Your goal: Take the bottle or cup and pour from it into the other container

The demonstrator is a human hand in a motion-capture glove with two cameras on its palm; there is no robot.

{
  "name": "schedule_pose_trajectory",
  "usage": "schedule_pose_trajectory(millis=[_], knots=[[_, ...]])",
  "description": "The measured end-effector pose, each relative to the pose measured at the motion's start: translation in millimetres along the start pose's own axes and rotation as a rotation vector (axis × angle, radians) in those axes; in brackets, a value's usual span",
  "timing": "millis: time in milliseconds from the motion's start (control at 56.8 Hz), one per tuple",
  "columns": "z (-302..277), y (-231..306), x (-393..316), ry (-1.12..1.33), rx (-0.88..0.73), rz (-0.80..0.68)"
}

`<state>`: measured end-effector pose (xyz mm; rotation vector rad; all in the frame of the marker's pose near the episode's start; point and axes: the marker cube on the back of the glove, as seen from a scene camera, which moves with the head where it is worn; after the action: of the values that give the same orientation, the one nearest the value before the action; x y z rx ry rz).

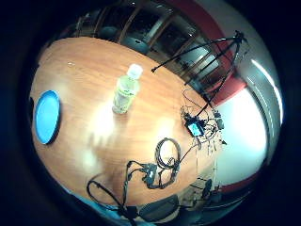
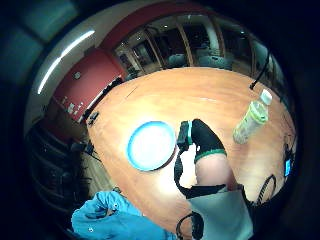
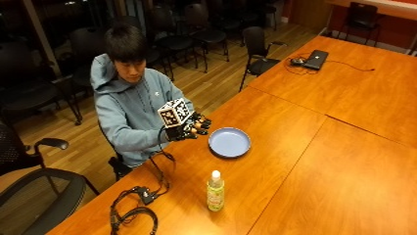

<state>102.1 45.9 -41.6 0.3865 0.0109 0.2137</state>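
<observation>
- While the person is sitting at the left of the outside view, the gloved right hand (image 3: 189, 126) is hovering above the bench (image 3: 338, 147), fingers loosely curled and gripping nothing.
- Just right of that hand, the blue plate (image 3: 229, 142) is lying flat on the wood.
- Lower in the frame, the bottle (image 3: 215, 191) is standing upright with its white cap on, well apart from the hand and nearer the front edge.
</observation>
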Motion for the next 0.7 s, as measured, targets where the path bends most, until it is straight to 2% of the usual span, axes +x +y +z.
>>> schedule_pose_trajectory(millis=[422,704], knots=[[21.9,12.8,84.4,-0.042,0.053,0.122],[52.9,23.1,120.3,-0.232,0.108,0.212]])
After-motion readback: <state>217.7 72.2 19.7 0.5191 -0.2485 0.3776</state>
